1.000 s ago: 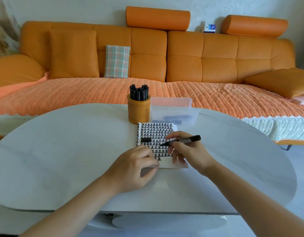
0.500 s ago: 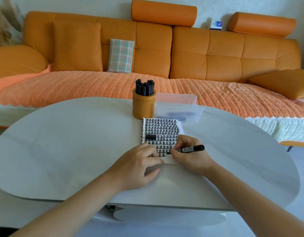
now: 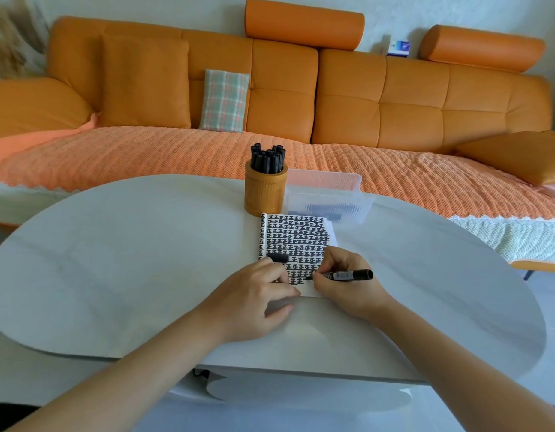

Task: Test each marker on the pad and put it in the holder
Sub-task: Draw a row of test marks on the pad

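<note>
A white pad point(image 3: 296, 238) covered in rows of black marks lies on the table. My right hand point(image 3: 343, 280) grips an uncapped black marker point(image 3: 344, 275), its tip touching the pad's lower rows. The marker's black cap point(image 3: 277, 257) lies on the pad's left side. My left hand point(image 3: 257, 296) rests on the pad's lower left corner with its fingers bent, holding the pad down. Behind the pad stands an orange round holder point(image 3: 265, 191) with several black markers in it.
A clear plastic box point(image 3: 327, 198) with more markers stands right of the holder. The white oval table point(image 3: 114, 260) reaches far to the left and right. An orange sofa point(image 3: 301, 98) with cushions runs behind it.
My right hand has lowered the marker from above the pad down to the lower rows, where the tip now touches the paper. The left hand has stayed on the pad.
</note>
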Available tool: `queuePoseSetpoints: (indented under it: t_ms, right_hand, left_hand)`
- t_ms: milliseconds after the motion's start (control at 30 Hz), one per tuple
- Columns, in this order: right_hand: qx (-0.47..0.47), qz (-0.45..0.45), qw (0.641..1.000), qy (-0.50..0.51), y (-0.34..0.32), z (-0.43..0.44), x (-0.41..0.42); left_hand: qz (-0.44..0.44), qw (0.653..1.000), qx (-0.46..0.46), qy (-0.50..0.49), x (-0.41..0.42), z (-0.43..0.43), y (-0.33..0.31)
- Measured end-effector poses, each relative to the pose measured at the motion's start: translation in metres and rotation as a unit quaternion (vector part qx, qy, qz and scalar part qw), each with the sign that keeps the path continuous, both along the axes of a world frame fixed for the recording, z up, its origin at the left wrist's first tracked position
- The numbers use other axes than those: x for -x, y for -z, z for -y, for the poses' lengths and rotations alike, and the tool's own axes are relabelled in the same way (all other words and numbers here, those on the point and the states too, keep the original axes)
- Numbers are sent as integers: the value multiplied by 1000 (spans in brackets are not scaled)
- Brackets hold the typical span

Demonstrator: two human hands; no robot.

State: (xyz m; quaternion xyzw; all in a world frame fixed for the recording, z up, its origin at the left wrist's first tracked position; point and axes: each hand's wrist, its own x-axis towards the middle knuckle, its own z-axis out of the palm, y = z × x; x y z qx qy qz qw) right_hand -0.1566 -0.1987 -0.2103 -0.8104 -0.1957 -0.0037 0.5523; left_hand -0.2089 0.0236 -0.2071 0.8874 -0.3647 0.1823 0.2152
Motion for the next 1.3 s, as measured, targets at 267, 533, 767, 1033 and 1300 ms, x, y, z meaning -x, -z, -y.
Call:
queuePoseSetpoints:
  t_ms: [267, 533, 767, 1033, 1300]
  right_hand:
    - [2, 2, 1000, -21, -1, 0, 1]
    - [-9, -7, 1000, -13, -4, -2, 3]
    - [11, 2, 1000, -21, -4, -2, 3]
    - [6, -11, 1000, -24, -8, -3, 4]
    - [-78, -67, 995, 6, -18, -1, 4]
  left_hand:
    - [-1, 1000, 2, -1, -1, 0, 1]
    - [1, 1000, 4, 2, -1, 0, 1]
    - [1, 1000, 4, 0, -1, 0, 1]
    - [1, 1000, 3, 2, -2, 0, 1]
    - [-9, 1000, -13, 15, -4, -3, -4]
